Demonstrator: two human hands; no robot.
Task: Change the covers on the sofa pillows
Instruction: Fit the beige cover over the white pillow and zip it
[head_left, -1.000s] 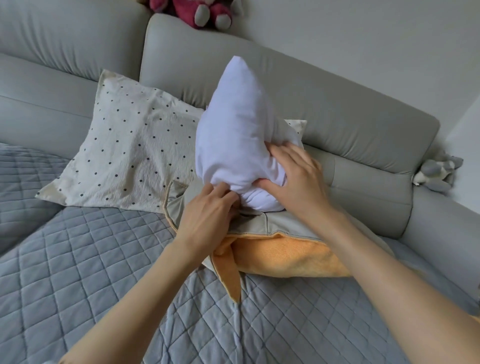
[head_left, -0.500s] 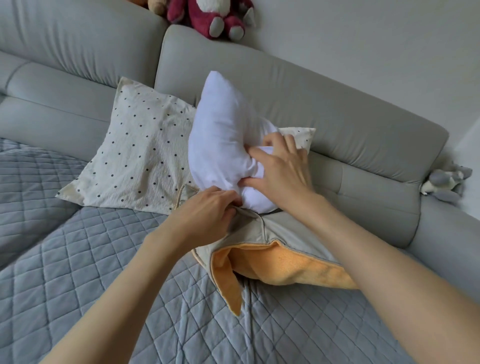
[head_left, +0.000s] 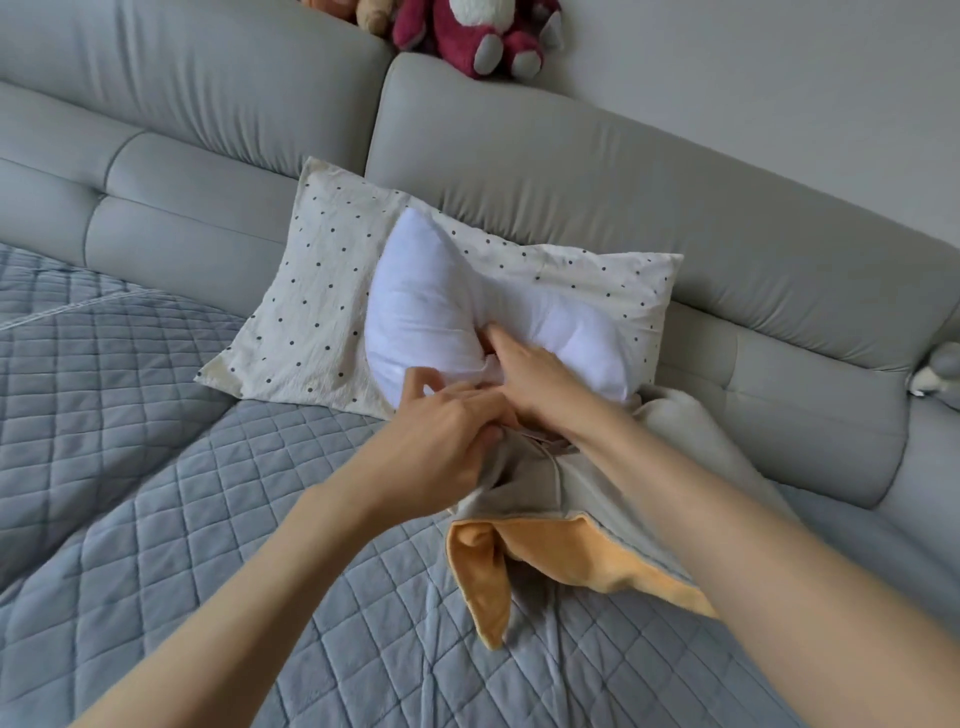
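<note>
A bare white pillow insert (head_left: 431, 317) is folded in the middle and pressed low against the sofa. My right hand (head_left: 540, 384) presses into its fold with fingers dug into the white fabric. My left hand (head_left: 441, 452) grips the opening edge of a grey cover with an orange lining (head_left: 561, 551), which lies on the quilted seat under my right forearm. The insert's lower end sits in the cover's mouth. Behind it leans a cream pillow with black dots (head_left: 322, 312).
The grey sofa backrest (head_left: 623, 171) runs across the rear. A dark red plush toy (head_left: 478, 31) sits on top of it, and a grey plush toy (head_left: 940, 371) lies at the right edge. A grey quilted blanket (head_left: 156, 467) covers the seat.
The white insert has gone from standing upright to folded down and flattened. My right hand has pushed deeper into its fold. The view has tilted, showing more of the sofa back.
</note>
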